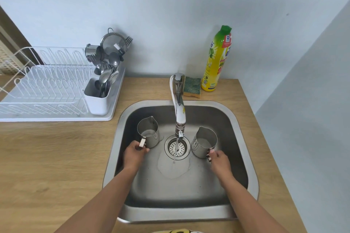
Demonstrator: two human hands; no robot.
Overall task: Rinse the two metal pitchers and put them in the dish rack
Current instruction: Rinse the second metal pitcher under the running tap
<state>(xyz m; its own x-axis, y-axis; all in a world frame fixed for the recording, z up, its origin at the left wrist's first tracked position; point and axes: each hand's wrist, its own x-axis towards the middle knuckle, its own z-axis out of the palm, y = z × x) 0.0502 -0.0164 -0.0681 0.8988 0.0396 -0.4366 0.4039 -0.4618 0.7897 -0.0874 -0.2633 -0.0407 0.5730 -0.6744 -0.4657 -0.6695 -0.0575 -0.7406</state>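
Observation:
Two small metal pitchers stand upright in the steel sink [244, 149], one on each side of the drain. My left hand [134, 154] grips the handle of the left pitcher [148, 131]. My right hand [217, 159] grips the handle of the right pitcher [204, 141]. Both pitchers hold a little whitish liquid. Between them the tap [179, 111] runs a thin stream of water onto the sink floor just in front of the drain [177, 147]. The white dish rack [47, 89] sits on the counter to the left of the sink.
A white cutlery holder [97, 98] full of spoons, forks and a strainer stands at the rack's right end. Behind the tap lie a green-and-yellow sponge [192, 87] and a tall yellow dish soap bottle [216, 60]. The wooden counter [56, 157] surrounds the sink.

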